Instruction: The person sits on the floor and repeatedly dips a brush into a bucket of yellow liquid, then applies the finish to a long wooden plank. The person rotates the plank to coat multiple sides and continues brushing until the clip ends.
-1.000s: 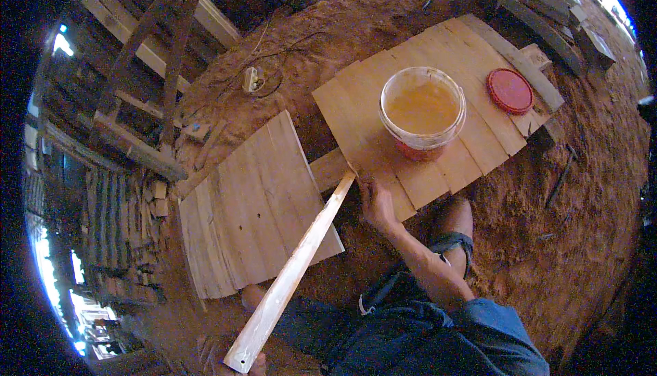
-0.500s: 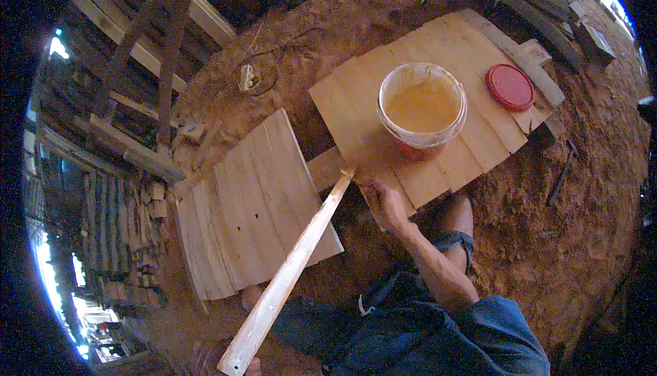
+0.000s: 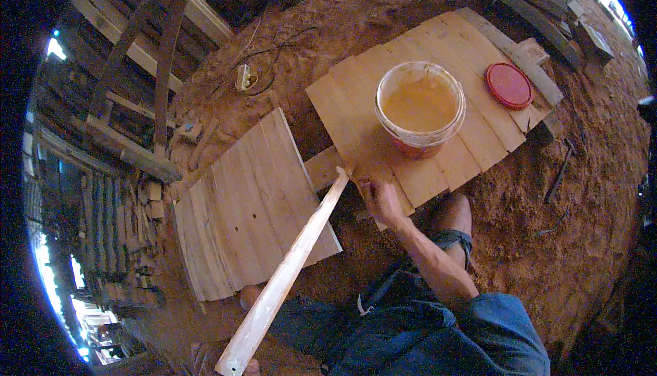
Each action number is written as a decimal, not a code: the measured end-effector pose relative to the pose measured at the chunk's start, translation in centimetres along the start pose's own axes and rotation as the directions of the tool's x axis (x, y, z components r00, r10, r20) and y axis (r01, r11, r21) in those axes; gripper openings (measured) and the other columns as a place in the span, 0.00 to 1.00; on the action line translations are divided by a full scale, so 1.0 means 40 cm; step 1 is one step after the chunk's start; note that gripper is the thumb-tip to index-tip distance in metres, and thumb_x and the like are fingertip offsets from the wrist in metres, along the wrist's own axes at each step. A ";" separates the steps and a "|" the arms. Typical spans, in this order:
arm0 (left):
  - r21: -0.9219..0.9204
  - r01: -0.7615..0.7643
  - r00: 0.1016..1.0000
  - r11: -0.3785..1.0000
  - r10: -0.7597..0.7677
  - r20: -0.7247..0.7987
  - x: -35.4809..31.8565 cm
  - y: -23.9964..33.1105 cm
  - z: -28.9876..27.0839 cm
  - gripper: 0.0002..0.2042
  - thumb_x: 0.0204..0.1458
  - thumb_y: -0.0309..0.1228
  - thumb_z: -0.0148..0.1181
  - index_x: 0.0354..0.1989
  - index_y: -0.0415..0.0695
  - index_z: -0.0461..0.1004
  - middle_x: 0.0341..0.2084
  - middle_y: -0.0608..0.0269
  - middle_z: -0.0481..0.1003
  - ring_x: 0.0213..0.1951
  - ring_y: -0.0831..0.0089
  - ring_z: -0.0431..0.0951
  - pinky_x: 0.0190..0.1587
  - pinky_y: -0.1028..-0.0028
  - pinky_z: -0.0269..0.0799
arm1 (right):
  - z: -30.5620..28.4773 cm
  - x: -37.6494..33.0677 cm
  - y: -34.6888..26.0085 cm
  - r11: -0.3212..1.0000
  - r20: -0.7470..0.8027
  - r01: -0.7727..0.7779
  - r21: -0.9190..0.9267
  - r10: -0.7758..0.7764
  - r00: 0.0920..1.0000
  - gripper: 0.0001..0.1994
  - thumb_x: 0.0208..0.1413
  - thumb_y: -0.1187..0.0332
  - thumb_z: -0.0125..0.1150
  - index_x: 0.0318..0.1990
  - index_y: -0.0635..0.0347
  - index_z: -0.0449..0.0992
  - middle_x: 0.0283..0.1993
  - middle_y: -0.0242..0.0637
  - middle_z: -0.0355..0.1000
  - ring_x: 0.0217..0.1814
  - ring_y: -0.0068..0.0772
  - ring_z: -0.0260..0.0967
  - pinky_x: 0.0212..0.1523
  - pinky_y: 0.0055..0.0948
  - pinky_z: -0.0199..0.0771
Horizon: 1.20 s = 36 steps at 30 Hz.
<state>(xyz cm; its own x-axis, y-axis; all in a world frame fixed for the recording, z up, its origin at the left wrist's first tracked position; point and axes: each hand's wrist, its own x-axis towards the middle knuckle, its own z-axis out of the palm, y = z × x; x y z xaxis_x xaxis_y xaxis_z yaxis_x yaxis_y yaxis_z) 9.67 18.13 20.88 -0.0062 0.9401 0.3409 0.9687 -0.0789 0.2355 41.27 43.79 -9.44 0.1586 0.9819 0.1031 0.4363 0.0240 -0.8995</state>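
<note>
A long, narrow wooden strip (image 3: 287,277), pale on its upper face, slants from the lower left toward the middle. Its near end rests in my left hand (image 3: 253,368), of which only a fingertip shows beside the wood. My right hand (image 3: 384,205) is closed just right of the strip's far end. A small tan tip shows between that hand and the strip; what the fingers hold is too unclear to name. Beyond the hand, a bucket (image 3: 419,144) of yellowish-brown liquid stands open on overlapping thin boards (image 3: 472,157).
A round red lid (image 3: 509,85) lies on the boards right of the bucket. To the left is a panel of pale planks (image 3: 239,205). A hammer-like tool (image 3: 561,170) lies on the reddish dirt (image 3: 527,253). Stacked timber (image 3: 109,225) lines the far left.
The strip's far end has shifted slightly left, away from my right hand. My right hand stays nearly in place, still closed. Bucket and lid have not moved.
</note>
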 end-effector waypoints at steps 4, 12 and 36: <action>-0.015 0.174 0.984 0.985 -0.173 0.043 0.014 0.022 -0.007 0.16 0.51 0.35 0.63 0.46 0.38 0.77 0.35 0.57 0.79 0.33 0.66 0.79 0.34 0.70 0.75 | 0.045 0.059 0.055 0.971 -0.248 0.187 -0.151 -0.220 0.943 0.10 0.58 0.66 0.56 0.39 0.65 0.73 0.32 0.56 0.74 0.33 0.64 0.71 0.31 0.51 0.69; -0.348 0.021 0.999 0.937 -0.031 -0.022 -0.059 -0.123 0.040 0.19 0.51 0.30 0.62 0.51 0.35 0.73 0.43 0.54 0.78 0.43 0.63 0.78 0.47 0.69 0.73 | -0.043 -0.056 -0.039 0.989 0.049 0.008 -0.145 -0.001 0.999 0.12 0.62 0.62 0.50 0.39 0.60 0.74 0.29 0.55 0.74 0.29 0.65 0.70 0.31 0.54 0.70; -0.254 -0.125 0.992 0.959 0.113 -0.059 0.026 -0.047 0.031 0.21 0.50 0.34 0.61 0.49 0.32 0.71 0.32 0.57 0.77 0.32 0.69 0.78 0.34 0.69 0.73 | 0.001 0.049 0.095 0.973 0.007 -0.161 -0.166 0.165 0.986 0.14 0.56 0.60 0.57 0.44 0.59 0.76 0.36 0.54 0.76 0.37 0.62 0.74 0.37 0.54 0.74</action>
<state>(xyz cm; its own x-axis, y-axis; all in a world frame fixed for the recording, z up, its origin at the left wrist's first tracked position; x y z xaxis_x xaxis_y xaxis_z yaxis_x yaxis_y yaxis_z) 8.16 19.68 19.67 0.0890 0.9040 0.4182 0.8668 -0.2771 0.4146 43.21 45.82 -12.66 0.2217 0.9739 -0.0497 0.5463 -0.1662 -0.8209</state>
